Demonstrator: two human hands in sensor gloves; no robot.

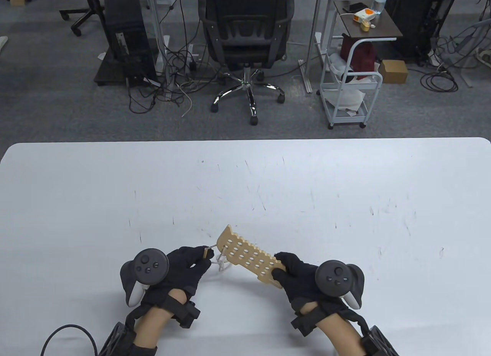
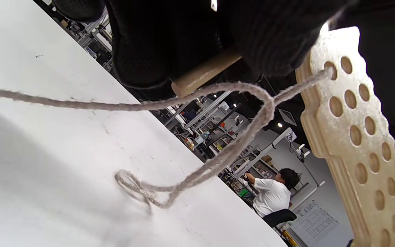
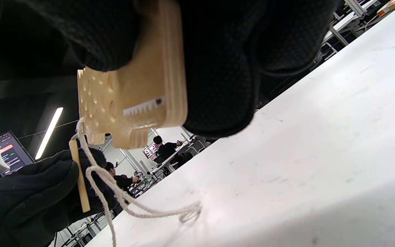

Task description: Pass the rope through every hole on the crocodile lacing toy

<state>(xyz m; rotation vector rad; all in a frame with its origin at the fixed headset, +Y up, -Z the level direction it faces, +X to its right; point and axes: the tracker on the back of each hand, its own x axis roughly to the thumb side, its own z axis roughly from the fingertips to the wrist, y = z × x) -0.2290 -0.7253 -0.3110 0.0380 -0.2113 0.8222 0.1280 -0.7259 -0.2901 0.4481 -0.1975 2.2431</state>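
Note:
A pale wooden crocodile lacing board [image 1: 249,256] with rows of round holes is held above the table, slanting from upper left to lower right. My right hand [image 1: 293,271] grips its near end [image 3: 142,82]. My left hand [image 1: 191,258] pinches a small wooden stick [image 1: 209,251] [image 2: 204,73] [image 3: 80,178] tied to the off-white rope [image 2: 218,161], just left of the board's far end. The rope enters a hole near that far end [image 2: 329,70], sags to the tabletop and forms a small loop [image 3: 187,212] there.
The white table [image 1: 345,202] spreads wide around both hands. Beyond its far edge stand a black office chair [image 1: 245,30], a white trolley [image 1: 349,87] and cables on the floor. People sit at desks in the background of the wrist views.

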